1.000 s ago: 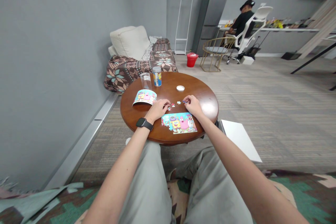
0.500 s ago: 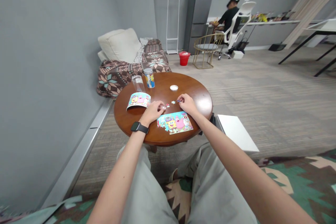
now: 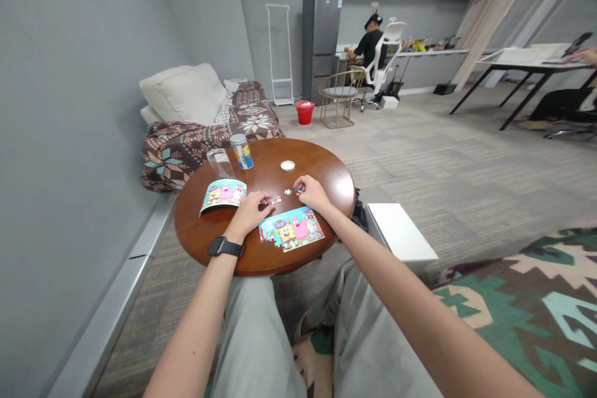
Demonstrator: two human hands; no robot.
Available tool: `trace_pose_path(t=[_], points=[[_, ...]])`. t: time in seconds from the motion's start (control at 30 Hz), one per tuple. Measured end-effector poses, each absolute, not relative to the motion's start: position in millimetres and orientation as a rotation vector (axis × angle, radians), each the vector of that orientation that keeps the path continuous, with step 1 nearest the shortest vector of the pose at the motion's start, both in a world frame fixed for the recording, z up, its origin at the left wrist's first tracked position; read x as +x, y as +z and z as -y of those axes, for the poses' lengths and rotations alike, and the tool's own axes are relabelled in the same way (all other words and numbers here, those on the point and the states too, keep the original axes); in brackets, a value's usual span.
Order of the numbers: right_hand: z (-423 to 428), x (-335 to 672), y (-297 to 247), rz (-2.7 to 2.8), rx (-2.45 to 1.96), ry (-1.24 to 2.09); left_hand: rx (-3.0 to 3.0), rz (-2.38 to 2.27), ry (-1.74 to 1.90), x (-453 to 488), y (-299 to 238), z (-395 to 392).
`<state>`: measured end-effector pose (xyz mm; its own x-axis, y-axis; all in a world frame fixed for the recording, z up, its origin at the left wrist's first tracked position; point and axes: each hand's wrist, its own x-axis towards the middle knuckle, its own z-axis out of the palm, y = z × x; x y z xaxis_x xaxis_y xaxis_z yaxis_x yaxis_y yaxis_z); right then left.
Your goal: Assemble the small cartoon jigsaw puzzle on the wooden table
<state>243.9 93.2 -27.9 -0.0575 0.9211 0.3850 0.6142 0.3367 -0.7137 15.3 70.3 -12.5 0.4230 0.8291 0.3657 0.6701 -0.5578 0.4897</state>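
Note:
A colourful cartoon jigsaw puzzle (image 3: 292, 228), mostly assembled, lies near the front edge of a round wooden table (image 3: 326, 168). My left hand (image 3: 249, 212) rests with curled fingers just left of the puzzle, its fingertips at a loose puzzle piece (image 3: 275, 200). My right hand (image 3: 310, 191) sits behind the puzzle, fingers pinched on a small puzzle piece. Another loose piece (image 3: 288, 192) lies between the hands. A black watch (image 3: 225, 247) is on my left wrist.
A curled picture sheet (image 3: 222, 193), a clear glass (image 3: 219, 162), a printed can (image 3: 242, 151) and a white lid (image 3: 288, 165) stand on the table. A sofa with cushions (image 3: 186, 92) lies behind. A white box (image 3: 398, 231) sits right of the table. A person (image 3: 369, 45) sits at a far desk.
The view has swung to the right, so the table sits further left in frame. Both hands stay at the loose pieces behind the puzzle with little movement.

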Motion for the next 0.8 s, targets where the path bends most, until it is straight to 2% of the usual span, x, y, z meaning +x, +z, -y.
trace_pose_path(t=[0.23,0.43,0.8], points=[[-93.1,243.6,-24.0,1.692,-1.340,0.589,2.473,-1.298,0.819,15.0,-14.0,-70.5],[-102.4,250.9,-24.6,1.620,-1.279,0.895,2.442,-1.314,0.779,14.2,-7.4,-65.1],[-86.6,255.6,-30.8,1.745,-1.216,0.679,2.529,-1.389,0.590,12.4,-1.7,-56.6]])
